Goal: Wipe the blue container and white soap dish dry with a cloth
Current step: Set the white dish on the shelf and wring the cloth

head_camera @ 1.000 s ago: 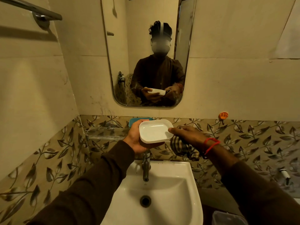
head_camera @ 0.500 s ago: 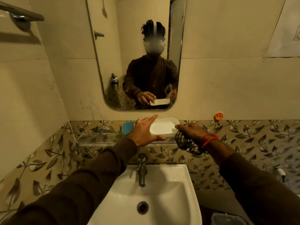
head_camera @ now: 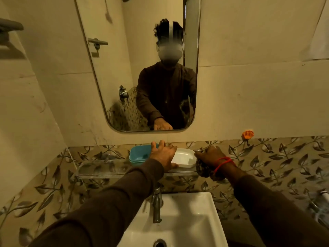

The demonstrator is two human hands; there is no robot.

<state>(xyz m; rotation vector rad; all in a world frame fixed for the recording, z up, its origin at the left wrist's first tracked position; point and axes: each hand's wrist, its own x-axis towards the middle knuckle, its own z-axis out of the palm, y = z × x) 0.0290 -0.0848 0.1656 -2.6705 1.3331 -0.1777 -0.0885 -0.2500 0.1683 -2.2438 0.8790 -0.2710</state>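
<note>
Fingers, left: left hand (head_camera: 162, 155) lies spread and fairly straight over the near-left end of the white soap dish (head_camera: 185, 157), fingertips (head_camera: 153, 145) reaching onto the rim of the blue container (head_camera: 138, 155); resting or pressing, not curled round anything.
Fingers, right: right hand (head_camera: 211, 155) is curled round a bunched checked cloth (head_camera: 204, 169), which hangs just below the palm at the dish's right end.
Dish position: sits flat on the glass shelf (head_camera: 99, 169) under the mirror (head_camera: 138, 68), open side up, touching or just beside the blue container.
Container position: on the same shelf, left of the dish, open side up; looks like two nested shells, can't be sure.
Dish handling: likely thin moulded plastic, light, stiff, smooth. If damp it'll be slippery, and it would skid on glass under a wipe.
Hold point, dish: pinch a long rim, thumb inside and fingers beneath, or cup it from below, leaving the hollow free for the cloth.
Container handling: same guess, light rigid plastic, rounded corners; grip by the short end wall.
Cloth handling: soft, limp, bunches easily; push a wad into corners.
Risk: shelf is narrow, with the sink (head_camera: 187, 220) and tap (head_camera: 157, 205) directly below; a nudged dish could drop.
</note>
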